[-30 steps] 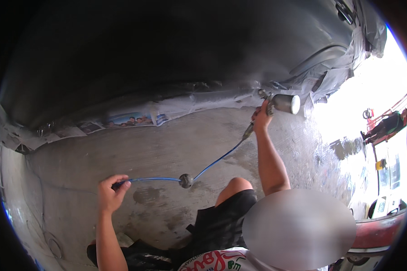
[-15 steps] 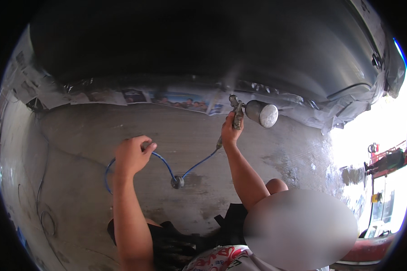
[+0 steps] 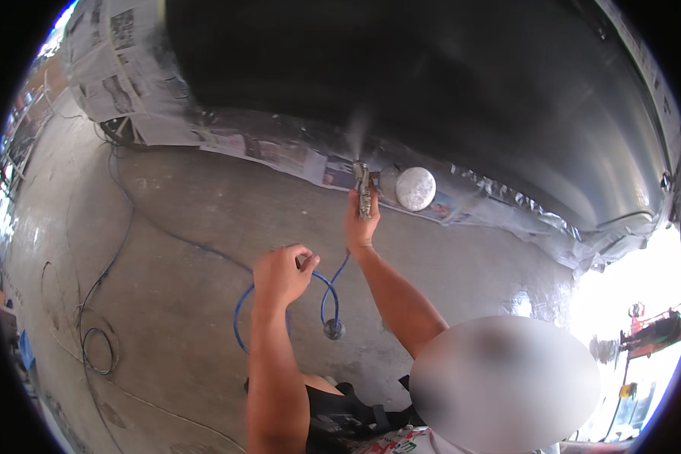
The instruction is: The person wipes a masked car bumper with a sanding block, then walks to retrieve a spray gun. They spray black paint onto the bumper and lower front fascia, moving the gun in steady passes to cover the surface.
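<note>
My right hand (image 3: 362, 229) is wrapped round the grip of a metal spray gun (image 3: 364, 198), whose round, pale-topped paint cup (image 3: 416, 189) sticks out to the right. A thin mist (image 3: 355, 136) leaves the nozzle toward the large dark vehicle panel (image 3: 401, 76). My left hand (image 3: 281, 277) is lower and to the left, its fingers curled round a blue air hose (image 3: 240, 314). The hose loops below both hands, and a small round dark fitting (image 3: 334, 329) hangs on it. The hose's end near the gun is partly hidden behind my right wrist.
Newspaper masking (image 3: 238, 144) and shiny plastic film (image 3: 499, 197) line the panel's lower edge; more newspaper covers its left side. Dark hose coils (image 3: 98, 352) lie on the concrete floor (image 3: 181, 197). At the far right stands red equipment (image 3: 658, 337) against bright light.
The view has shifted left, showing more newspaper and floor there. The spray gun, still misting, is farther left along the panel. My hands are closer together, and the blue hose's loop has tightened.
</note>
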A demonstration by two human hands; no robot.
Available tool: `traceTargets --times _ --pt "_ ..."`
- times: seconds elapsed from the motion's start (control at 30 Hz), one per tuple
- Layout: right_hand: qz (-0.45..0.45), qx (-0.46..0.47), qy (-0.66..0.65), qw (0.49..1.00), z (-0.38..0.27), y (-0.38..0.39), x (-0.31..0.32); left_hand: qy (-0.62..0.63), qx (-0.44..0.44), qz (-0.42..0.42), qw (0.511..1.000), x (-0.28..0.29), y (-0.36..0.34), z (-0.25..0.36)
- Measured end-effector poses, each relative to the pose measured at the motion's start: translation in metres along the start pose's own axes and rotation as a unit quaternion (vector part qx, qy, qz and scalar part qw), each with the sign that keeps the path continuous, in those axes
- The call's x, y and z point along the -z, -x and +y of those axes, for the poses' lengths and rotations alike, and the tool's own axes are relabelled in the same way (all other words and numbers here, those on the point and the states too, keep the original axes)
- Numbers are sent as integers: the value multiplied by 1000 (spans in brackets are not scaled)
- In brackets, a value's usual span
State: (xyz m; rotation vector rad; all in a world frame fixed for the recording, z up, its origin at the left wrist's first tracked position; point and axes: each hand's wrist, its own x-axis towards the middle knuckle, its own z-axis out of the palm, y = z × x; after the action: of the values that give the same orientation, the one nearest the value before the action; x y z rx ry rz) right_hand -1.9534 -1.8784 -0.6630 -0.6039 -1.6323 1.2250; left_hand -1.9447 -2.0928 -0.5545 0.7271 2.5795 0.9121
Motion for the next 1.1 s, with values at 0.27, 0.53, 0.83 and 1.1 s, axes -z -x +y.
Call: traceTargets --times 0.27,0.53,0.83,1.1 --pt "-113 -11 41 993 -25 36 -187 43 99 113 988 46 0 -89" --pt "-159 5 83 984 -58 43 -325 106 196 190 956 82 28 -137" --pt "-129 -46 30 990 -87 -2 -324 68 199 204 956 84 53 -136" --pt "-49 -28 23 998 -30 -42 -118 9 107 188 976 47 19 -95"
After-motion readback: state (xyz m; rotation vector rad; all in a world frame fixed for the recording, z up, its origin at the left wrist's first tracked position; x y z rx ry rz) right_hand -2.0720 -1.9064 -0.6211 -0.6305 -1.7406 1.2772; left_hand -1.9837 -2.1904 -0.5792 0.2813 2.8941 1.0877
